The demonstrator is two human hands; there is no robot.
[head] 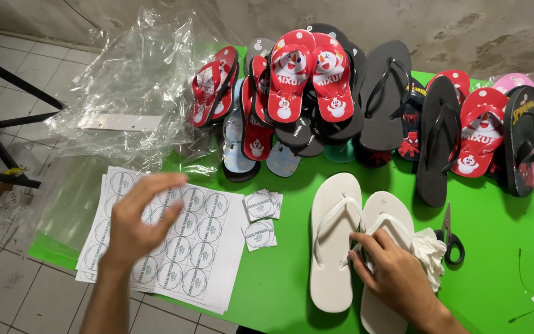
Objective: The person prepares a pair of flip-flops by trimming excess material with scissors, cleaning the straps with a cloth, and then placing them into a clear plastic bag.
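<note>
My left hand (138, 224) hovers, fingers spread and blurred, over a white sheet of round stickers (199, 247) at the green table's left front edge. It holds nothing. My right hand (392, 270) rests on the strap of the right one of two plain white flip-flops (335, 247) lying side by side on the table, fingers curled on the strap. Two cut-out square stickers (261, 218) lie between the sheet and the white sandals.
A heap of red, black and pink flip-flops (316, 93) fills the back of the green table (495, 247). Clear plastic bags (131, 86) lie at back left. Black scissors (449, 238) and crumpled white paper (429, 247) sit right of the white sandals. Tiled floor lies left.
</note>
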